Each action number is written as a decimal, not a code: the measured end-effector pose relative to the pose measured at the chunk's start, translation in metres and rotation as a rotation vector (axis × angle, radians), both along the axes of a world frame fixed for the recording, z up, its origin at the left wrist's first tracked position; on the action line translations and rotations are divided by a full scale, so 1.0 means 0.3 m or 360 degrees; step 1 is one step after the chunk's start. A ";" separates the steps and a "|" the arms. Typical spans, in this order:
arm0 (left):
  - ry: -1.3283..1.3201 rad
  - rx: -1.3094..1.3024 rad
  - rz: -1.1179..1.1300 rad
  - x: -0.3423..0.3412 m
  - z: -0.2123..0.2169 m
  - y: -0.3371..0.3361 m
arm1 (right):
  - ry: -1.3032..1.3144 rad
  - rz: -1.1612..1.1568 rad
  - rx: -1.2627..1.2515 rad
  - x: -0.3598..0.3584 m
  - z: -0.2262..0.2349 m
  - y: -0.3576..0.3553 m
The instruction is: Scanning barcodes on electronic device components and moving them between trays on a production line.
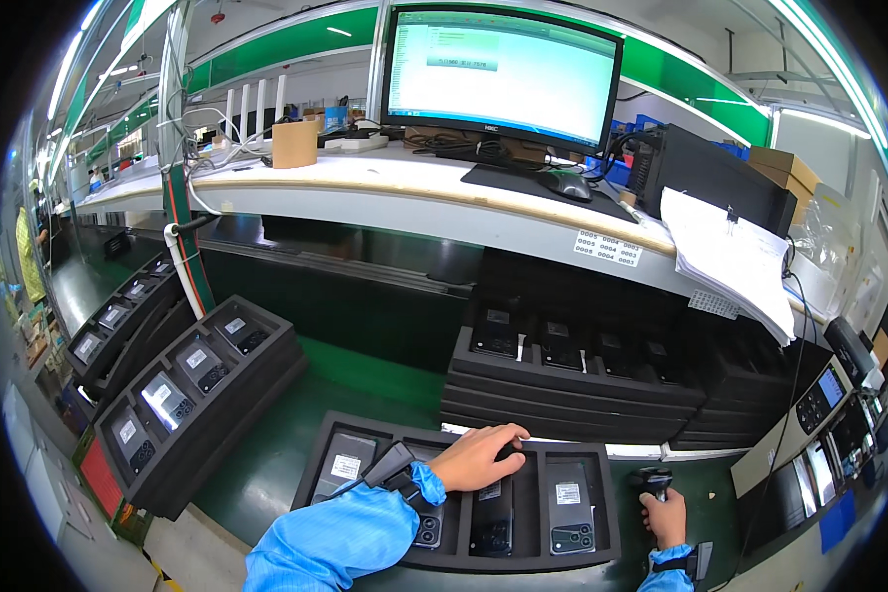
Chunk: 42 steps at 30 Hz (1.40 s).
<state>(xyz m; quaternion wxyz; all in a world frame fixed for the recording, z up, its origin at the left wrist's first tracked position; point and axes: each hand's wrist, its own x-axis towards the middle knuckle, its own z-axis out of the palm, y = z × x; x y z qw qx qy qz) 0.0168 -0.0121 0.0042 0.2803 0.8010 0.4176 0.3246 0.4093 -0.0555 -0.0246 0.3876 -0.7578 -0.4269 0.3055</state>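
A black foam tray (531,513) lies in front of me with dark smartphones in its slots. My left hand (474,459) reaches across it, palm down, over the upper end of a smartphone (491,525) in the third slot. Its thumb and forefinger are apart; the other fingers are partly hidden. The rightmost smartphone (570,508) shows a white label and its camera block. My left sleeve partly covers another smartphone (428,528). Right of the tray, my right hand (666,518) is closed round the handle of a black handheld barcode scanner (652,480).
Stacked foam trays (572,390) with phones stand behind; another stack (207,395) sits at left. A shelf (414,178) above carries a monitor (498,74), a mouse (565,185) and clipped papers (725,247). A label printer (809,424) stands at right.
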 end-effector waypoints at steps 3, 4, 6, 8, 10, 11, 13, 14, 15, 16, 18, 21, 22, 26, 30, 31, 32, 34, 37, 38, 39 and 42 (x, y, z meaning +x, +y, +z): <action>-0.0003 0.0036 -0.0001 0.004 -0.009 0.006 | -0.0020 -0.0011 0.0010 0.017 -0.018 0.003; -0.0011 0.0089 0.0007 0.004 -0.014 0.008 | -0.0035 0.0004 0.0021 0.022 -0.028 0.008; -0.0073 0.0088 -0.0024 0.008 -0.024 0.021 | 0.0009 -0.0008 0.0022 0.034 -0.047 0.017; -0.0125 0.0152 0.0007 0.012 -0.030 0.020 | 0.0106 0.0024 0.0059 0.042 -0.060 0.022; -0.0075 0.0122 -0.0010 0.007 -0.027 0.017 | 0.0187 0.0109 0.0046 0.049 -0.059 0.023; -0.0070 0.0092 -0.0006 0.005 -0.023 0.016 | 0.0048 0.0157 -0.0061 0.055 -0.050 0.020; -0.0025 0.0048 0.0006 0.004 -0.019 0.013 | -0.0015 0.0143 -0.0009 0.052 -0.035 0.015; 0.0001 0.0031 0.0000 0.005 -0.016 0.013 | -0.0027 0.0175 0.0013 0.047 -0.026 0.009; 0.0016 -0.0026 -0.0011 0.003 -0.015 0.013 | -0.0023 0.0188 0.0014 0.043 -0.015 0.003; 0.0016 -0.0033 -0.0003 0.002 -0.012 0.014 | -0.0033 0.0201 0.0033 0.038 -0.006 -0.004; 0.0040 -0.0005 0.0001 0.003 -0.012 0.011 | -0.0043 0.0217 0.0039 0.026 0.007 -0.017; 0.0040 -0.0024 -0.0006 0.001 -0.011 0.009 | -0.0124 0.0227 0.0076 0.015 0.016 -0.024; 0.0046 -0.0034 -0.0008 0.001 -0.010 0.011 | -0.0094 0.0228 0.0078 0.016 0.017 -0.022; 0.0024 -0.0037 -0.0019 0.002 -0.009 0.013 | -0.0118 0.0225 0.0082 0.035 0.006 -0.011; -0.0005 -0.0030 -0.0018 0.000 -0.012 0.016 | -0.0091 0.0219 0.0049 0.036 -0.028 -0.006; -0.0019 -0.0047 -0.0014 -0.001 -0.014 0.017 | -0.0341 0.0185 0.0370 0.029 -0.038 -0.006; -0.0036 -0.0047 -0.0006 -0.001 -0.015 0.019 | -0.0594 0.0150 0.0694 0.024 -0.045 -0.006; -0.0079 -0.0063 -0.0021 -0.003 -0.018 0.025 | -0.0219 -0.0023 0.0782 0.037 -0.046 -0.004; -0.0140 -0.0060 -0.0044 -0.013 -0.022 0.034 | -0.0228 -0.0468 0.1127 0.183 -0.010 0.022; -0.0164 -0.0070 -0.0057 -0.013 -0.026 0.034 | -0.0124 -0.0648 0.1333 0.268 0.005 0.047; -0.0177 -0.0059 -0.0057 -0.013 -0.029 0.037 | -0.0026 -0.0776 0.1538 0.387 0.025 0.069; -0.0170 -0.0057 -0.0054 -0.011 -0.038 0.043 | 0.0539 -0.0630 0.1648 0.844 0.056 0.172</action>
